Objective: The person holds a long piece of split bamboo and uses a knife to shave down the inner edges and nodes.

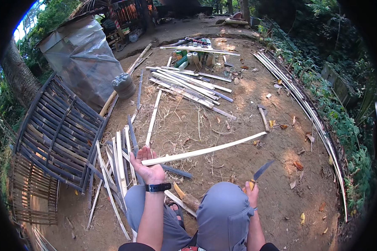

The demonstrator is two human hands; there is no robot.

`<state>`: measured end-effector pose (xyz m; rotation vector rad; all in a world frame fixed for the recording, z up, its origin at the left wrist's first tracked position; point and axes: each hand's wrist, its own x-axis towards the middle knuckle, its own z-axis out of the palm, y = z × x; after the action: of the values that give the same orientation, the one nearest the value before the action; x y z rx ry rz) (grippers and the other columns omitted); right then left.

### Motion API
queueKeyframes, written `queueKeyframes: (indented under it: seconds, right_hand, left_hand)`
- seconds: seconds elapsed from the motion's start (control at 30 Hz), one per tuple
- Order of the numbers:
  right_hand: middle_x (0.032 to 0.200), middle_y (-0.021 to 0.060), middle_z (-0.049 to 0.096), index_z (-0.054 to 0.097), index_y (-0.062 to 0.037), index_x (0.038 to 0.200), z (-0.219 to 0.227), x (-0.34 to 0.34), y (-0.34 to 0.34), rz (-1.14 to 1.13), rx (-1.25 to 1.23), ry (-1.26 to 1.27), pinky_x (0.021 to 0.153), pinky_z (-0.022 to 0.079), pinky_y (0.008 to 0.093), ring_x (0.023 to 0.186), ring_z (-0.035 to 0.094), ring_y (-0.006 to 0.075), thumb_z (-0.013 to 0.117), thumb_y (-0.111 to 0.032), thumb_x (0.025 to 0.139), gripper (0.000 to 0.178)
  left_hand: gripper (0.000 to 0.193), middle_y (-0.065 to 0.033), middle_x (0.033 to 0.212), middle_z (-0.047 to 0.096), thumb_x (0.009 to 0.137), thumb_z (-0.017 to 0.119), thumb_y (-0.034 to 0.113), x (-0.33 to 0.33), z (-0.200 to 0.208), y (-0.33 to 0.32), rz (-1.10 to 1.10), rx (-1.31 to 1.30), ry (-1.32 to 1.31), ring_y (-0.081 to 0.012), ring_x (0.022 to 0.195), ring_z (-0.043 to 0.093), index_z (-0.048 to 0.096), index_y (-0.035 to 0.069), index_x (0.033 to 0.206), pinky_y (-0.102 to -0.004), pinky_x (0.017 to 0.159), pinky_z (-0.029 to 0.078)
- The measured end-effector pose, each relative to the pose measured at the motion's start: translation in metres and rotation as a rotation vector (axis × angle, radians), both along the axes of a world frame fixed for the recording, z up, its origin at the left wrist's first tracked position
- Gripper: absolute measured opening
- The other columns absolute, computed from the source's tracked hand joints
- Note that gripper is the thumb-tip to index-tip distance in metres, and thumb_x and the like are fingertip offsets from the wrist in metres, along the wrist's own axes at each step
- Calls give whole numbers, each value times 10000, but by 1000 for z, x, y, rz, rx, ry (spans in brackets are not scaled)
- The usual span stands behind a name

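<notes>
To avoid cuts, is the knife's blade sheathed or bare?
Bare: the right hand holds the knife by its handle, and the dark blade shows uncovered.

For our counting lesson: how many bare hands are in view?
2: left hand, palm up under the long pale bamboo strip; right hand gripping the curved dark-bladed knife.

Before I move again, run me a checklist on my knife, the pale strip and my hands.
1. Knife held by its handle in the right hand: ok.
2. Blade directed away from the right knee: ok.
3. Left hand closed around the pale strip: not ok, palm open, strip lying across it.
4. Strip's far end clear of the wooden-handled tool: cannot tell, they meet in the view.
5. Blade sharp: cannot tell.
</notes>
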<state>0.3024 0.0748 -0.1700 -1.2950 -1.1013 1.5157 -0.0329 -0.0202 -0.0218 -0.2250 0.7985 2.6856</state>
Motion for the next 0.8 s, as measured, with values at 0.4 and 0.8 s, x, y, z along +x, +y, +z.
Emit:
queueKeyframes:
  seconds: [0.4, 0.8]
  right_hand:
    - [618, 72, 582, 541, -5, 852, -58, -9, -6, 54, 183, -200, 496, 433, 344, 559, 588, 173, 609, -300, 875, 304]
    - [808, 241, 617, 434, -16, 1119, 90, -66, 8, 617, 556, -556, 622, 484, 482, 759, 609, 433, 538, -221, 895, 321]
  left_hand:
    - [491, 24, 460, 334, 872, 586, 439, 17, -3, 16, 26, -37, 47, -122, 447, 378, 360, 165, 532, -303, 623, 426]
    - [529, 23, 397, 261, 978, 341, 393, 41, 46, -41, -374, 182, 604, -98, 341, 242, 295, 157, 507, -272, 486, 338]
